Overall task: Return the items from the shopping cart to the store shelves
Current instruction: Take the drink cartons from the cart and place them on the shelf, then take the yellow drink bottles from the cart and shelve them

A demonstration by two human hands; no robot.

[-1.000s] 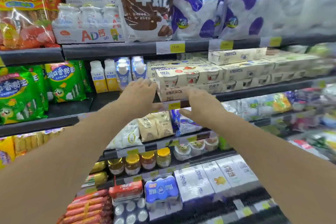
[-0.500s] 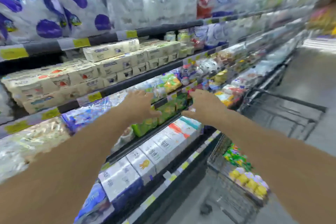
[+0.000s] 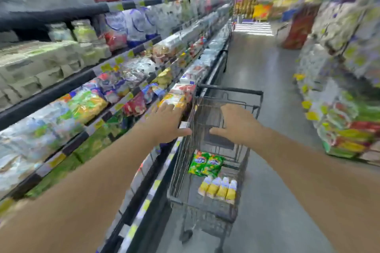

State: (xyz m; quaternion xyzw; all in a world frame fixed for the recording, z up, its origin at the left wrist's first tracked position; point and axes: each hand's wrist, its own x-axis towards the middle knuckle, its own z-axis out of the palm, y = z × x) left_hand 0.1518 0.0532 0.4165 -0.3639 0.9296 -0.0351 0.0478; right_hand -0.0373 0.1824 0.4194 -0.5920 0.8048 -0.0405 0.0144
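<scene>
A dark wire shopping cart [image 3: 230, 90] stands in the aisle close beside the shelves [image 3: 67, 86] on the left. Inside it lie a green snack bag [image 3: 205, 163] and a row of small yellow-and-white bottles [image 3: 219, 188]. My left hand [image 3: 166, 123] hovers at the cart's left rim, fingers spread, holding nothing. Over the middle of the cart my right hand [image 3: 236, 125] is stretched out flat and empty. The whole view is blurred by motion.
Shelves of packaged food line the left side, with price tags [image 3: 133, 230] on their edges. More stacked goods [image 3: 349, 125] stand on the right. Grey floor [image 3: 267, 68] runs ahead between them to a far display.
My view has swung right from the dairy shelf to the aisle. Both empty hands have moved from the shelf edge to above the cart, which has come fully into view.
</scene>
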